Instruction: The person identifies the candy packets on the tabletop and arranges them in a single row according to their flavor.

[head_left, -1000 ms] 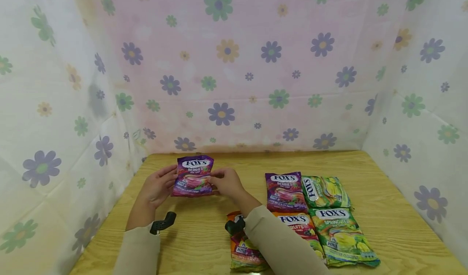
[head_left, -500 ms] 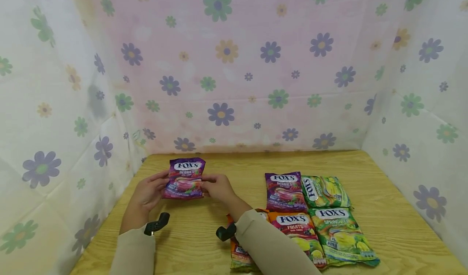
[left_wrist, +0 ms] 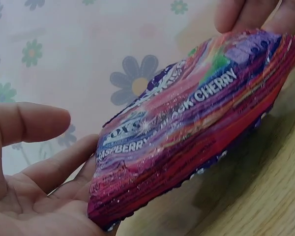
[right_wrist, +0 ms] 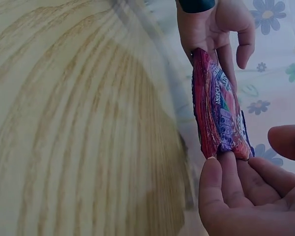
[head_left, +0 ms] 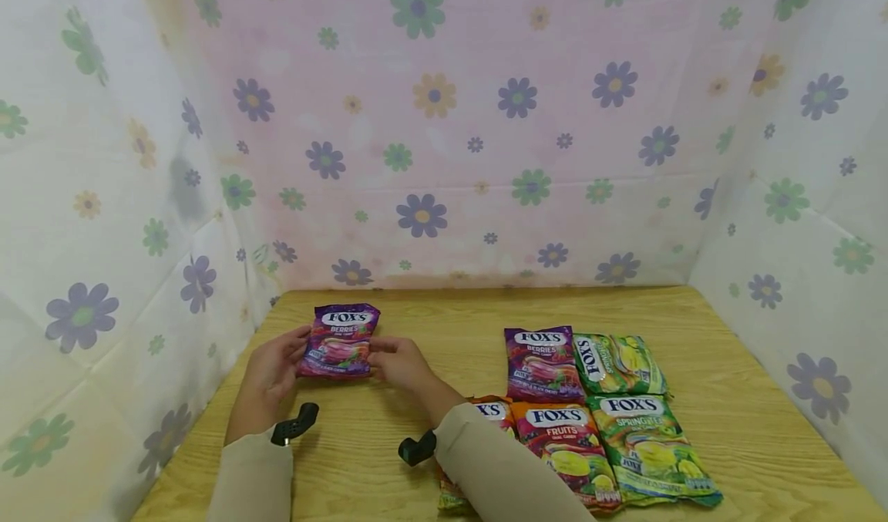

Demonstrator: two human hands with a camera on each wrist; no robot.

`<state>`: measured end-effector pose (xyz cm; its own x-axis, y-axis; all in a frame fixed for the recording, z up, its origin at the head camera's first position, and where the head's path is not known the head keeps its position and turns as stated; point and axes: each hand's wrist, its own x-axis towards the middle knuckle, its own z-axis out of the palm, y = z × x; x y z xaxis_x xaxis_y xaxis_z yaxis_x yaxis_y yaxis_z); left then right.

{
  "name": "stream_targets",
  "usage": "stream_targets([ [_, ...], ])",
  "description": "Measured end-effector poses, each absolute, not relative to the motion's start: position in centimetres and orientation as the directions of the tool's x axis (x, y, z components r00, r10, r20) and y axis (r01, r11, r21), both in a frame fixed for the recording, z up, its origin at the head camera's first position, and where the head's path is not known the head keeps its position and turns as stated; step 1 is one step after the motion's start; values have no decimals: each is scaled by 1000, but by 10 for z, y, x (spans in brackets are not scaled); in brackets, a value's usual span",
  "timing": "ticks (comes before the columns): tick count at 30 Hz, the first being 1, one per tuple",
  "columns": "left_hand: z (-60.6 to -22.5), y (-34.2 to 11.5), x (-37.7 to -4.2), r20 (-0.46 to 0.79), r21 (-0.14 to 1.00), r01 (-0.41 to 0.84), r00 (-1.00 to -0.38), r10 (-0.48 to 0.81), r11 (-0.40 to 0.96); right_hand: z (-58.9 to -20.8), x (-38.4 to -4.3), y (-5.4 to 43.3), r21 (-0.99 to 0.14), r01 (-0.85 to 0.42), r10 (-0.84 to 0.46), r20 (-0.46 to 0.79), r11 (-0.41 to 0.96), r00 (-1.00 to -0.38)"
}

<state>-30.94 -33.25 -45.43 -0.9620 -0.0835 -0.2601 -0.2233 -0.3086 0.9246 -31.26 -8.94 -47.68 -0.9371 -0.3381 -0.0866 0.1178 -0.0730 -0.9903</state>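
A purple Fox's Berries candy bag [head_left: 340, 343] is held up, tilted, between both hands at the left of the table. My left hand [head_left: 274, 368] supports its left edge; in the left wrist view the fingers reach behind the candy bag [left_wrist: 187, 118] and the thumb [left_wrist: 34, 123] stands off it. My right hand [head_left: 402, 368] touches the opposite edge with its fingertips. In the right wrist view that hand's fingers [right_wrist: 231, 182] meet the end of the bag [right_wrist: 217, 108], while its thumb [right_wrist: 287, 142] is apart from it.
Several candy bags lie grouped at the right: a purple Berries bag [head_left: 543, 364], two green Spring Tea bags, one sideways [head_left: 620, 364] and one upright [head_left: 652, 449], and a Fruits bag [head_left: 565, 456]. An orange bag [head_left: 494, 412] is partly under the right sleeve. Floral cloth [head_left: 444, 121] surrounds the wooden table [head_left: 749, 429].
Both hands have carried the purple candy bag leftward and slightly down. The right sleeve has moved left as well, uncovering more of the Fruits bag. The grouped bags have stayed put.
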Motion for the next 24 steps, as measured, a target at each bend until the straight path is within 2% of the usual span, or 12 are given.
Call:
stream_targets([
  [5,-455,-335,-306,-318,898,-250,-938,-140,-361,-481,-311,-93,-983,159,-386,-111,-95,-916],
  [24,-461,-348,-304,-333,914,-237,-902,-275,-331,-477,-298,-103,-967,220,-475,-133,-132,-870],
])
